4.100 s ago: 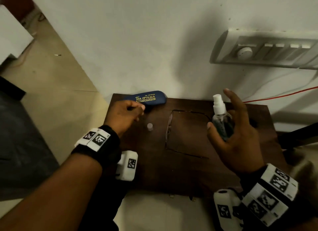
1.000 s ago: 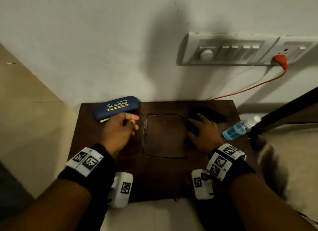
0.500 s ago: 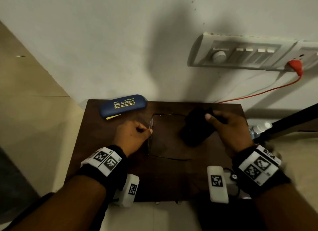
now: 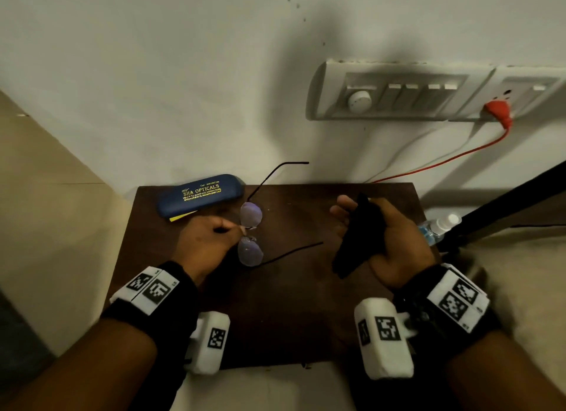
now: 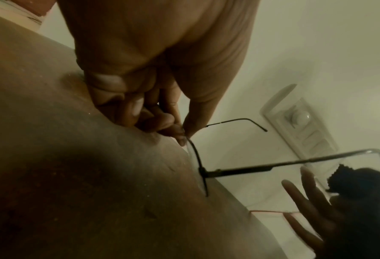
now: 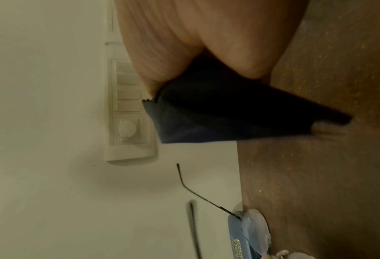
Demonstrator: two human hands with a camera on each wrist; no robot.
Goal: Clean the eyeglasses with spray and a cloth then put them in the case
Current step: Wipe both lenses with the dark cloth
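Note:
My left hand pinches the thin-framed eyeglasses at the bridge, a little above the brown table. The lenses stand one above the other and both temples point right. The left wrist view shows fingertips pinching the eyeglasses at the rim. My right hand holds a black cloth across its palm under the thumb, right of the glasses. In the right wrist view the cloth hangs from the palm. A blue case lies shut at the table's back left. The spray bottle lies past the table's right edge.
A white wall with a switchboard and a red plug and cable stands right behind the table. A dark bar slants across on the right, over the bottle. Floor tiles lie to the left.
The left hand has lifted the glasses off the table and stood them up. The right hand, holding the cloth, has come nearer to me and turned its palm toward the glasses.

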